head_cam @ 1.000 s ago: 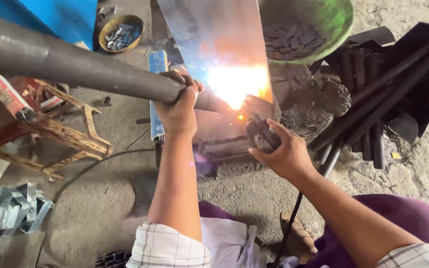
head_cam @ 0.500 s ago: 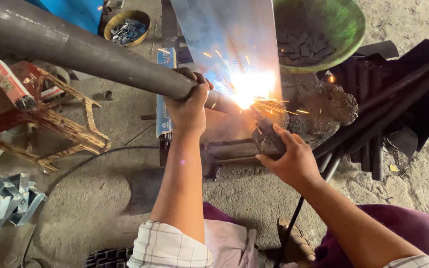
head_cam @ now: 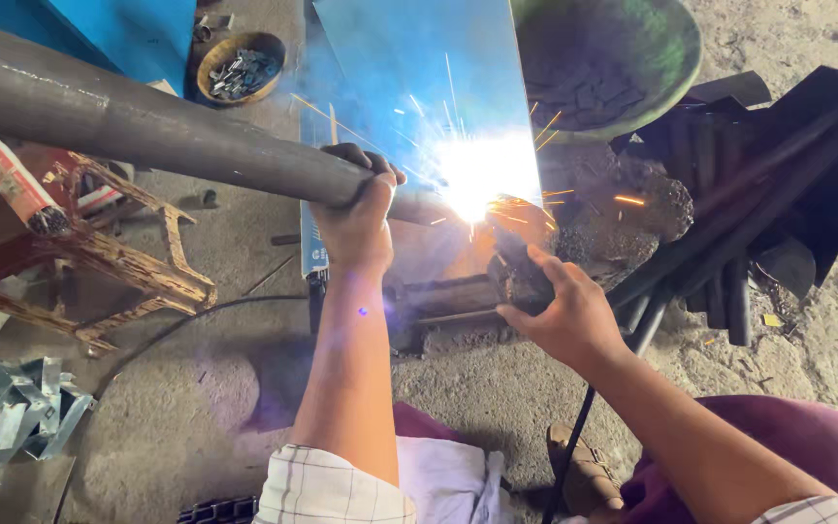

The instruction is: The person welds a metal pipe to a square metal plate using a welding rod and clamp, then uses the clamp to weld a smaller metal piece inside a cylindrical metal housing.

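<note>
1. At the top, left of middle, I see a small round bowl filled with little metal bits.
2. In the upper right sits a big green pan, dark inside.
3. At the right edge lies a heap of dark metal bars.
4. At middle left stands a rusty, paint-worn frame.
5. In the lower left corner lies a pile of shiny metal offcuts.
6. A blue panel fills the top left.
</note>
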